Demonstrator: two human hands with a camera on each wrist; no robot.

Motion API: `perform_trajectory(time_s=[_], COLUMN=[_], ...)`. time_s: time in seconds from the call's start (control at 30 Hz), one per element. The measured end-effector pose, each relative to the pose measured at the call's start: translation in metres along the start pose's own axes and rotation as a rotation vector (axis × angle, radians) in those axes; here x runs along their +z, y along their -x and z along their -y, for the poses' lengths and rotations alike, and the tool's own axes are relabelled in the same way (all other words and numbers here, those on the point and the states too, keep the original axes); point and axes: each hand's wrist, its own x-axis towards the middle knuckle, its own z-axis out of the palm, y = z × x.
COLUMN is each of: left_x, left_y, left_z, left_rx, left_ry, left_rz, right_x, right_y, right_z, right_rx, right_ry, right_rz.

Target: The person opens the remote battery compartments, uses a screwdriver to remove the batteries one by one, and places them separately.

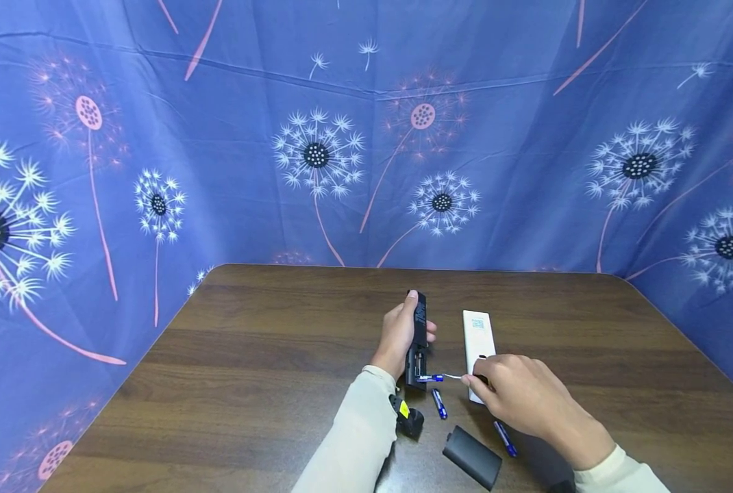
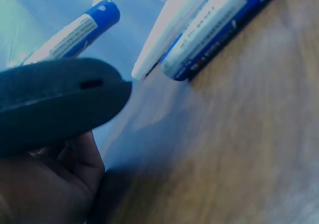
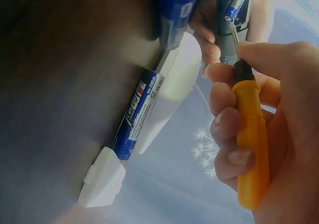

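Head view: left hand [image 1: 397, 335] grips black remote [image 1: 417, 339]; right hand [image 1: 514, 394] pinches orange screwdriver [image 3: 251, 139].

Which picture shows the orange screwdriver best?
The right wrist view: the orange screwdriver fills the right hand's grip, its tip at the black remote. The head view shows only its thin shaft. The left wrist view shows none.

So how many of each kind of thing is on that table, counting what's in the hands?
Remotes: 2 (black remote, white remote)
Blue batteries: 3
Battery covers: 2 (black cover, white cover)
Orange-handled screwdriver: 1
Total: 8
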Motion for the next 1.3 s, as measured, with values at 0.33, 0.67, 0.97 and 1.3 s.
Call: perform_trajectory(time_s=[0.33, 0.67, 0.97, 1.3], left_x=[0.0004, 0.0032, 0.0010, 0.0002], left_y=[0.0016, 0.0003, 0.0003, 0.0013], left_z=[-0.0010, 0.0010, -0.0001, -0.0012], left_rx=[-0.003, 0.011, -0.007, -0.020], left_ry=[-0.015, -0.009, -0.018, 0.002], left_rz=[-0.005, -0.021, -0.006, -0.002], right_x=[0.0009, 0.0021, 0.0009, 0.0024], right_y=[-0.0001, -0.0017, -0.0054, -0.0053], right_z=[0.0004, 0.0000, 0.0010, 0.0030], right_rx=[-0.011, -0.007, 0.003, 0.016], right_ry=[0.006, 0.006, -0.006, -0.018], right_rz=[0.006, 0.038, 0.079, 0.062])
